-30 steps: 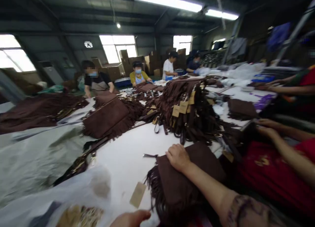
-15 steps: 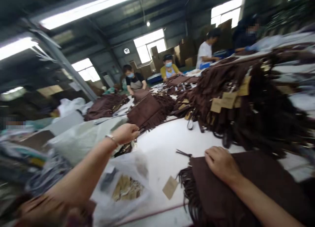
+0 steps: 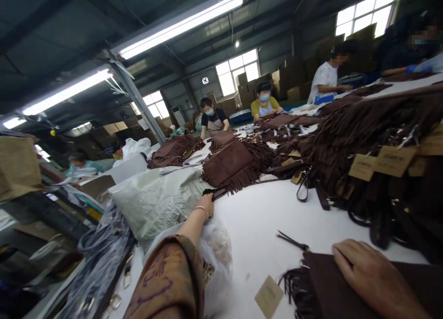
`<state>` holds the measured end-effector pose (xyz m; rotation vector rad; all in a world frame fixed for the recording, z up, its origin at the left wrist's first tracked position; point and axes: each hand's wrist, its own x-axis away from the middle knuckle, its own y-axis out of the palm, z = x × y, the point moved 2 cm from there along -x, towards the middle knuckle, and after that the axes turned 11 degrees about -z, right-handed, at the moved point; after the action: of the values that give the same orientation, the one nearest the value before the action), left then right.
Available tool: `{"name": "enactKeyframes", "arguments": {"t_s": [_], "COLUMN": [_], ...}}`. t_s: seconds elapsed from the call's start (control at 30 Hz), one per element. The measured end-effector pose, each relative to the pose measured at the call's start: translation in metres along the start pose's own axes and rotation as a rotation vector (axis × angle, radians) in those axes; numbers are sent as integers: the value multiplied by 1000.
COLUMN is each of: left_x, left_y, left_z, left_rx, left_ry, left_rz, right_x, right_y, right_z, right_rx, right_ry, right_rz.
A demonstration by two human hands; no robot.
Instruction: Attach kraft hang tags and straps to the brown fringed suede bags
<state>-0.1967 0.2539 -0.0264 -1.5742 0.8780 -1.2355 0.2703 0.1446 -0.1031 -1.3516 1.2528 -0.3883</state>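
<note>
A dark brown fringed bag [image 3: 332, 286] lies at the lower right on the white table [image 3: 256, 217]. My right hand [image 3: 374, 273] rests on its top edge, fingers bent together over the fabric. My left hand [image 3: 206, 206] reaches forward, its fingers closed round a dark strap [image 3: 218, 193] beside the green-white sack. A tan tag [image 3: 269, 297] lies by the bag's fringe. Below my left hand a clear plastic bag [image 3: 219, 254] is partly hidden behind my sleeve.
Piled fringed bags with tags [image 3: 377, 116] rise at the right. Another brown bag [image 3: 228, 162] lies ahead. A greenish sack [image 3: 155, 199] and wrapped straps [image 3: 104, 250] are at the left. Several people stand or sit farther back.
My left hand has reached farther forward and now has a dark strap in it. The view has shifted left; my right hand remains on the brown bag.
</note>
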Motion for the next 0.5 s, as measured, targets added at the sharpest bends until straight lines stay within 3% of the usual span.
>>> {"name": "enactKeyframes", "arguments": {"t_s": [0.13,0.27,0.37,0.4,0.43,0.5], "left_x": [5,40,96,121,147,197], "left_y": [-12,-49,-70,-72,-72,-60], "left_z": [4,18,51,66,83,117], "left_rx": [50,93,155,205,246,226], "left_ry": [18,147,383,549,706,923], "left_rz": [43,203,390,498,581,636], "right_x": [3,1,-9,-14,-19,-29], "right_y": [2,1,-10,-18,-26,-43], "right_z": [0,2,-7,-15,-26,-58], "right_rx": [48,-17,-207,-328,-493,-964], "right_ry": [-20,10,91,154,235,413], "right_rz": [-117,-78,16,6,-41,-260]}}
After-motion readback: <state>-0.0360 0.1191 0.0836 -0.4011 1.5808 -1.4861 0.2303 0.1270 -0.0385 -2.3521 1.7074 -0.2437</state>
